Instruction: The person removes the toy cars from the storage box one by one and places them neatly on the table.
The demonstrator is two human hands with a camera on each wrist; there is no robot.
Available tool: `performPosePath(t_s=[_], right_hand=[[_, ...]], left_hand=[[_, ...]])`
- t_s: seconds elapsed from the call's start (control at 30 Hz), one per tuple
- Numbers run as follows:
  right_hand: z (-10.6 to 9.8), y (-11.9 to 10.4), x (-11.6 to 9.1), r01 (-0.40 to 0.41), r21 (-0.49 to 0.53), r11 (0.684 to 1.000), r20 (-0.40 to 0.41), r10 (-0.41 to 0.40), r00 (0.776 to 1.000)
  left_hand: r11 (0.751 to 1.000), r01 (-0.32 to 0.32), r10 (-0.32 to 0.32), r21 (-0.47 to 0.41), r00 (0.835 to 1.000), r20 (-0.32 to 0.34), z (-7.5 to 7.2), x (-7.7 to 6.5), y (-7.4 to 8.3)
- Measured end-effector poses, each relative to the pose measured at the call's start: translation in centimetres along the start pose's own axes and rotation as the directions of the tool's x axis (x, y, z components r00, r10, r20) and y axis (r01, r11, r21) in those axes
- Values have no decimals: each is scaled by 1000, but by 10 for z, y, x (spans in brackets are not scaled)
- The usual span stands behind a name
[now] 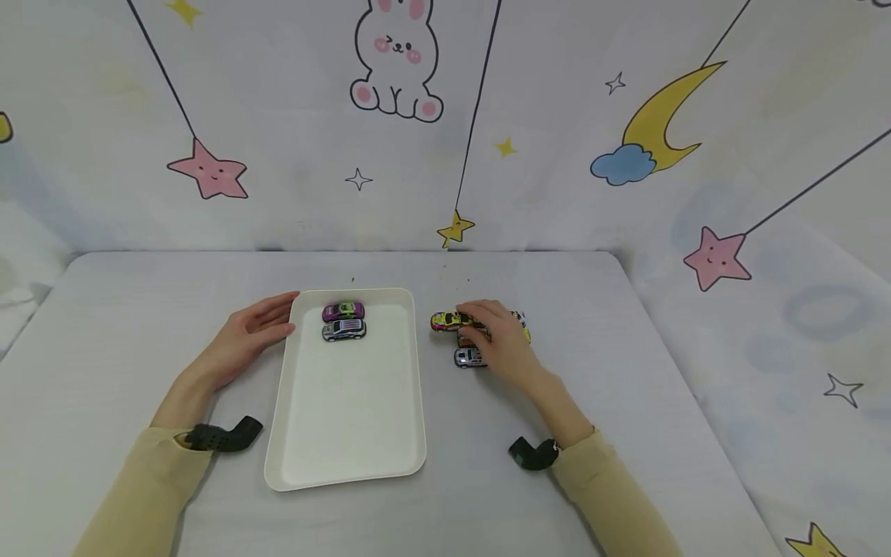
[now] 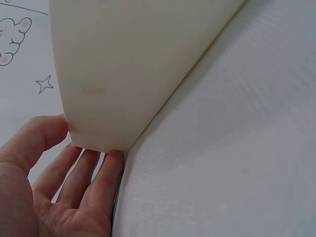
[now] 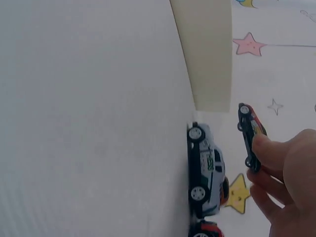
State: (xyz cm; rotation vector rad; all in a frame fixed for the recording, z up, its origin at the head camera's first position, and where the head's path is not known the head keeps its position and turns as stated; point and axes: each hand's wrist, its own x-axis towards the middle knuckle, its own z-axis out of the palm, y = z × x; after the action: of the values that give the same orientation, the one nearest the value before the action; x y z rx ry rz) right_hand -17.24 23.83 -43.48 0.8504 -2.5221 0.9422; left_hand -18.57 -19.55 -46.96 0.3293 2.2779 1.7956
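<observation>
My right hand [image 1: 504,348] pinches a yellow and red toy car [image 1: 443,321] between thumb and fingers. In the right wrist view that car is held up, clear of the table. Under and beside the hand are several more toy cars, partly covered by it, among them a silver one [image 1: 468,357] with dark wheels. At the upper left corner of the white tray [image 1: 355,418], my left hand [image 1: 240,344] rests its extended fingers against the outer wall. A purple toy car [image 1: 343,311] and a silver striped toy car [image 1: 344,330] lie side by side in the tray's upper part.
A white cloth covers the table [image 1: 487,495]. Behind it hangs a backdrop [image 1: 543,100] printed with a rabbit, stars and a moon. Each wrist carries a dark camera mount, the left one [image 1: 226,435] near the tray's left side.
</observation>
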Motion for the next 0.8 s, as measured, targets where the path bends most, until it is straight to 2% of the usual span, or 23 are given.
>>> performPosePath(t_s=[0.3,0.5,0.8], right_hand=[[-27,32,-5,-84,7,996,-46,84,995],[-45,50,-14,-101,7,995,-78,102,992],[-63,81,-36,-124,23,992,-179,126,976]], left_hand=[[1000,-11,11,6,1000,6,0,1,-1],[1000,-15,15,19,1000,6,0,0,0],[999,-25,25,33,1000,11,0,0,-1]])
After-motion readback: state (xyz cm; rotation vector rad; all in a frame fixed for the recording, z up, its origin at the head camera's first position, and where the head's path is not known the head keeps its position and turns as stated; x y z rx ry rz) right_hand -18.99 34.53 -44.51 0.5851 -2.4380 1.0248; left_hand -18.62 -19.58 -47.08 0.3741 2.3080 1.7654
